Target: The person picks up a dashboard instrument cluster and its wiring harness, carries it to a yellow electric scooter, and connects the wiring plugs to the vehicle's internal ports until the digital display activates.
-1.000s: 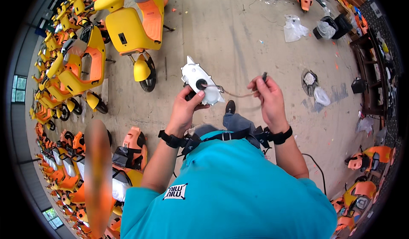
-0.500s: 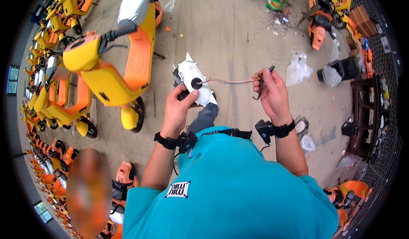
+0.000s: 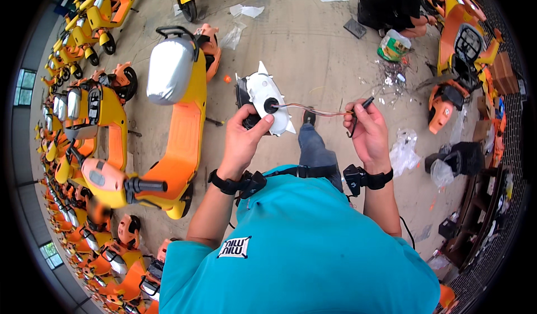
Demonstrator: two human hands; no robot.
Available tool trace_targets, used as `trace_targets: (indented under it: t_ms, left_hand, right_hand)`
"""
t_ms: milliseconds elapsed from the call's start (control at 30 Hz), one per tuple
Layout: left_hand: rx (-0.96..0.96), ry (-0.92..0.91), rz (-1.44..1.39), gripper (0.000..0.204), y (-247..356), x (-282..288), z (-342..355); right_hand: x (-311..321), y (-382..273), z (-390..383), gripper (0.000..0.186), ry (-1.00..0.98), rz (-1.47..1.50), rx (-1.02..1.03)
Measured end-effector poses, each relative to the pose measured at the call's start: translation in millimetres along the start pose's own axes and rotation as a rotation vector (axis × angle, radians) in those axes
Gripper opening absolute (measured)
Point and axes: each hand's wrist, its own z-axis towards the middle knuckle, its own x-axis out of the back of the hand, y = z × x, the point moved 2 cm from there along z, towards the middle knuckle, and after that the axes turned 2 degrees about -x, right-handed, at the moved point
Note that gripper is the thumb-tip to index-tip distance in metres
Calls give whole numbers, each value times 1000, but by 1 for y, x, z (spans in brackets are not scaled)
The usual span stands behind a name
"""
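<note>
My left hand (image 3: pixel 246 133) grips a white plastic housing (image 3: pixel 262 88) with pointed tabs, a black backing and a round black fitting, its thumb just below the fitting. A bundle of thin coloured wires (image 3: pixel 313 110) runs from that fitting to my right hand (image 3: pixel 365 125), whose fingers are closed on a black connector (image 3: pixel 363 105) at the wires' end; a short black strand hangs beside it. Below the housing, my leg (image 3: pixel 318 151) and shoe show against the floor.
Rows of yellow-orange scooters (image 3: pixel 180 139) stand at the left, more (image 3: pixel 444 110) at the right. A crouching person (image 3: pixel 391 1) in black works at the upper right beside a green-white bag (image 3: pixel 393 46). Plastic bags (image 3: pixel 404 152), black bins (image 3: pixel 458 160), cardboard (image 3: pixel 504 72) and a dark shelf (image 3: pixel 464 222) line the right.
The view has moved forward along the floor: scooters have slid down the picture and the crouching person has come into view. The wires are drawn out between my hands, still holding their parts.
</note>
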Motion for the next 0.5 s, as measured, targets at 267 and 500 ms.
trace_targets:
  t_ms: [267,500]
  left_hand:
    - [12,179,-22,14,63,-43,208]
    - [-17,260,-16,15,83,-45,419]
  right_hand:
    - [-22,-101,238,14,-108,-84,-150]
    - [-43,-147,462,18,-210,-104,-175]
